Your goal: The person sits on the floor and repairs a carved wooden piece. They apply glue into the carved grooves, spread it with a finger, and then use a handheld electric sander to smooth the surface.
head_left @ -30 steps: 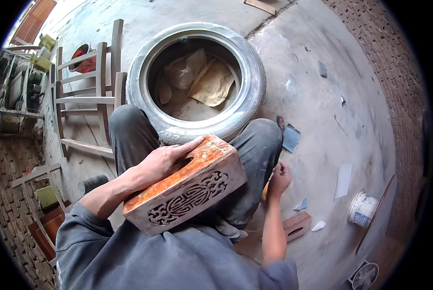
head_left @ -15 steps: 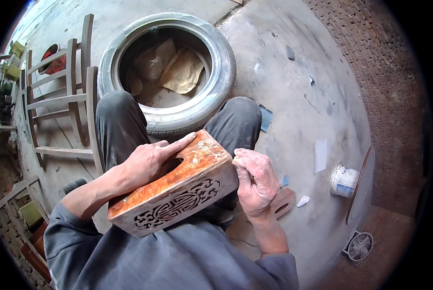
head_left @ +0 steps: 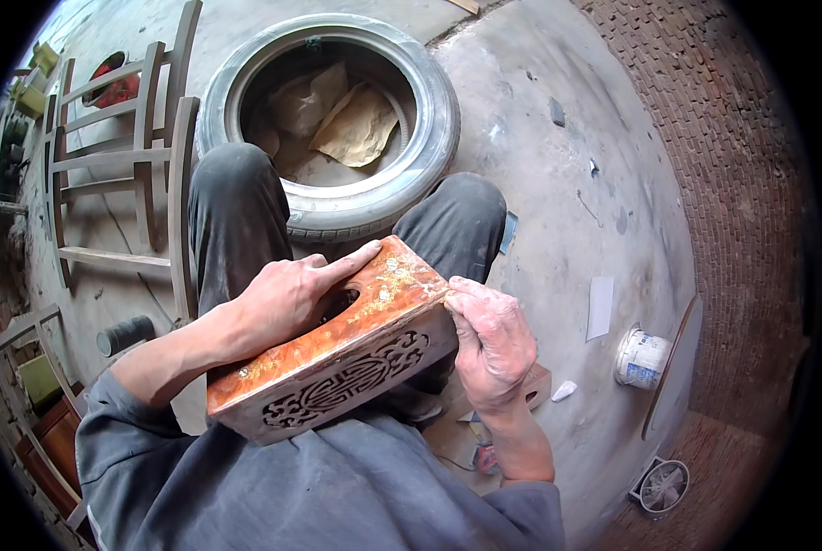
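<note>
Brought right hand [head_left: 494,349] to box [head_left: 342,334] since 1 second ago, pinching, cannot tell what; probably steadying with left hand [head_left: 287,298], with index straight.

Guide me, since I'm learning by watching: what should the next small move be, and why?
I'd probably draw the right hand lightly leftward along the box's near upper edge: its fingertips meet that edge's right end, a pale line runs along it, and the left hand rests across the orange top, perhaps steadying it.
</note>
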A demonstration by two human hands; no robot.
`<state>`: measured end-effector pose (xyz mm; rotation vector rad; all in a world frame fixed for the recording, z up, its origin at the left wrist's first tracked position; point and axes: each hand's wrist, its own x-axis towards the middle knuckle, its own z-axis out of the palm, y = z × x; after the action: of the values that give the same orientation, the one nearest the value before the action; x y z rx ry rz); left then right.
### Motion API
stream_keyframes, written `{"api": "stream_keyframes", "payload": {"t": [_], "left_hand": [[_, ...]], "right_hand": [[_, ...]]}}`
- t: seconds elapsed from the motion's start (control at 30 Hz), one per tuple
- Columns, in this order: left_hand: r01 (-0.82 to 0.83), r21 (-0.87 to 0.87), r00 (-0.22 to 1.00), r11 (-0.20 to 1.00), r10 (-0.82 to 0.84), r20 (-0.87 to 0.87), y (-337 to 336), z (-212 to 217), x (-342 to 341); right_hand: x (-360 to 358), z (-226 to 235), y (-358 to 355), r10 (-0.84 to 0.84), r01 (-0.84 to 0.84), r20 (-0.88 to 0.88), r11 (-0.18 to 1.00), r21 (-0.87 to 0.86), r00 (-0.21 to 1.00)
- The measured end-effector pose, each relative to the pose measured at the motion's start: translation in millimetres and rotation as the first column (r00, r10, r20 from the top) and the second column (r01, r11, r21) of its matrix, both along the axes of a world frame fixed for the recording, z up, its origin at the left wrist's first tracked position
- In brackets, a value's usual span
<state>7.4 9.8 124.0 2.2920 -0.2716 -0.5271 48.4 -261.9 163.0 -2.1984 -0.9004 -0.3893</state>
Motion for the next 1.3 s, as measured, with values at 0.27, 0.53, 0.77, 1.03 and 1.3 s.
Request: {"api": "stream_keyframes", "payload": {"t": [0.27, 0.53, 0.77, 1.03, 1.3], "left_hand": [[-0.014, -0.019, 1.000, 1.000, 0.014, -0.011, 0.8, -6.2, -6.1], [-0.044, -0.054, 0.999, 0.998, 0.045, 0.013, 3.5, -12.0, -9.8], [0.098, -0.287, 0.995, 0.953, -0.104, -0.006, 20.9, -5.5, 3.6], [-0.172, -0.697, 0.983, 0.696, 0.080, -0.163, -51.2, 8.8, 73.8], [-0.348, -0.742, 0.920, 0.573, 0.056, -0.388, -49.6, 6.9, 65.8]], "right_hand": [[-17.5, -8.6, 8.3, -0.093, 0.103, 0.114, 0.991, -0.087, 0.989], [-34.0, -24.6, 18.0, -0.114, 0.121, 0.071, 0.988, -0.097, 0.991], [-50.2, -32.9, 24.1, -0.175, 0.174, -0.017, 0.984, -0.036, 0.984], [-55.6, -27.2, 31.3, -0.173, 0.172, -0.081, 0.985, -0.016, 0.982], [-58.0, -33.1, 30.0, -0.207, 0.187, -0.095, 0.966, -0.180, 0.974]]}}
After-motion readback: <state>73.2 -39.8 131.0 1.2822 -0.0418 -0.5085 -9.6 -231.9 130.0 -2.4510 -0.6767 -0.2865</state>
